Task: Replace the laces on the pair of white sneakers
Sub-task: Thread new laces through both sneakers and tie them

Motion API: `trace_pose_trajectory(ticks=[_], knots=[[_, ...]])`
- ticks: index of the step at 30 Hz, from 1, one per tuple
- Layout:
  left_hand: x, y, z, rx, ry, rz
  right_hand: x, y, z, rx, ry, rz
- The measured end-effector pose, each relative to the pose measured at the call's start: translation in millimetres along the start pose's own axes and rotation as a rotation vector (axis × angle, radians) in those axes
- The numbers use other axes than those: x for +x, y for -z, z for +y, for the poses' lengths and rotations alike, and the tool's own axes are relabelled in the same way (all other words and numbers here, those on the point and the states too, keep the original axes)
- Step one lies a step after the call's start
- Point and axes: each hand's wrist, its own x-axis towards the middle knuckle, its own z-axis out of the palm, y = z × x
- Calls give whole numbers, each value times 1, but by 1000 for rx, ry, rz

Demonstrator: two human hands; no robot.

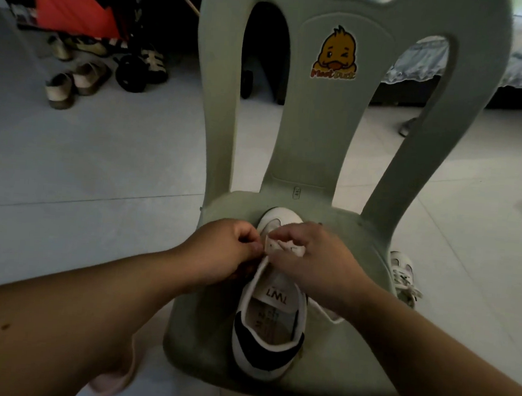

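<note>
On the seat of the green plastic chair point(351, 343) lies a white sneaker point(269, 347), toe toward the backrest. The left hand point(222, 250) and right hand point(314, 257) pinch its eyelet flaps with curled fingers. The second sneaker point(402, 275) stands on the floor just right of the chair.

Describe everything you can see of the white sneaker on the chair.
The sneaker is white, leather-like, with a dark heel patch and a printed label on the tongue. It stands upright on the chair seat, toe toward the chair back, heel toward the camera. The left hand and right hand pinch its eyelet flaps.
</note>
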Motion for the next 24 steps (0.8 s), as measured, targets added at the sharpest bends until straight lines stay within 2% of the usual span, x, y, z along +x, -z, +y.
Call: trace_pose_trajectory(ticks=[3, 5, 7, 10, 12, 13, 15, 17, 18, 21, 22, 24], knots=[[-5, 10, -2, 64, -63, 46, 1, -7, -5, -66, 12, -73], [-9, 17, -5, -32, -61, 91, 3, -8, -5, -156, -18, -83], [-13, 30, -5, -376, 5, 160, 3, -7, -3, -172, -56, -125], [-15, 57, -7, -950, 38, 143, 0, -6, 1, -180, -75, -144], [-17, 78, -11, -1181, 6, 116, -1, -8, 3, -170, -73, -135], [-17, 88, -13, -1219, -2, 123, -2, -10, 3, -159, -76, -129], [-18, 105, -21, -1135, 0, 180, -2, -12, 5, -142, -93, -118], [-18, 120, -32, -924, 6, 284, -1, -13, 7, -137, -100, -114], [-18, 127, -40, -735, 13, 359, -1, -14, 8, -137, -102, -116], [-16, 143, -66, 177, 102, 521, -1, -14, 10, -137, -102, -111], [-16, 143, -71, 371, 123, 496, -2, -14, 11, -137, -100, -111], [-15, 131, -72, 465, 131, 323, -3, -14, 13, -139, -87, -120]])
